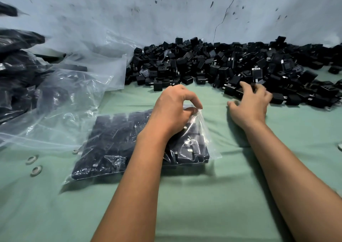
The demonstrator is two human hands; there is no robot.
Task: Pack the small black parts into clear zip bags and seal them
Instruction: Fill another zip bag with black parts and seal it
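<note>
On the green cloth [203,204] in front of me, my left hand [174,112] pinches the open top edge of a clear zip bag [118,149], thumb and fingers curled on the plastic and lifting that corner. The bag lies flat on the cloth and is already filled with small black parts in rows. My right hand [249,104] reaches to the near edge of the big heap of black parts [231,64]; its fingers are spread and bent over the parts there, but it is blurred and I cannot tell whether it grips one. The heap runs along the foot of the pale, cracked wall [166,10]. To the left lie loose empty clear bags [74,86], and beyond them, at the left edge, filled bags [16,71] stacked up. Two small metal rings [34,165] rest on the cloth near the left edge.
</note>
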